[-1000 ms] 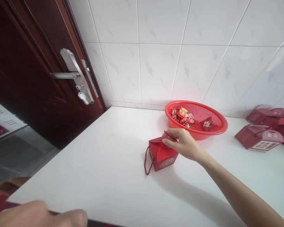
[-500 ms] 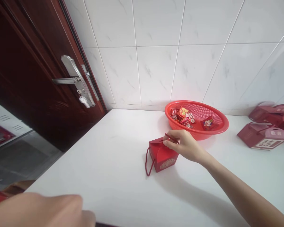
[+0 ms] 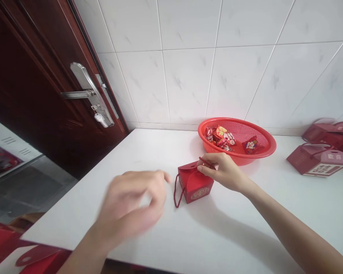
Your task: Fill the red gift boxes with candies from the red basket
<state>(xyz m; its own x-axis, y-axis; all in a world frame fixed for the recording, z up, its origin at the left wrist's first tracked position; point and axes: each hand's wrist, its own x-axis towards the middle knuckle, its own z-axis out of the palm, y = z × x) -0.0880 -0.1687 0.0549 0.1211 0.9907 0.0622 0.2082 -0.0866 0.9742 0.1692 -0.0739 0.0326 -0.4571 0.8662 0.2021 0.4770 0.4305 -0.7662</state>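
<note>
Red box [image 3: 194, 184] stands upright, right hand [image 3: 224, 170] pinching its cord [image 3: 205, 162], left hand [image 3: 133, 203] half open, empty

The head camera, worn by the person, looks forward and down over a white tabletop [image 3: 148, 224]. Its landmark, a red gift box [image 3: 196, 188], sits slightly right of and below the view's middle, seen from above and from the person's side. The left hand [image 3: 134, 201] is nearest the lens, large and blurred on the near left side of the box; the right hand [image 3: 224, 171] is farther off, at the box's right. Beyond the box, the view faces a white tiled wall [image 3: 188, 83], whose upright grout lines spread toward the top. The dark red door [image 3: 37, 76] fills the upper left, beyond and left of the box.
</note>
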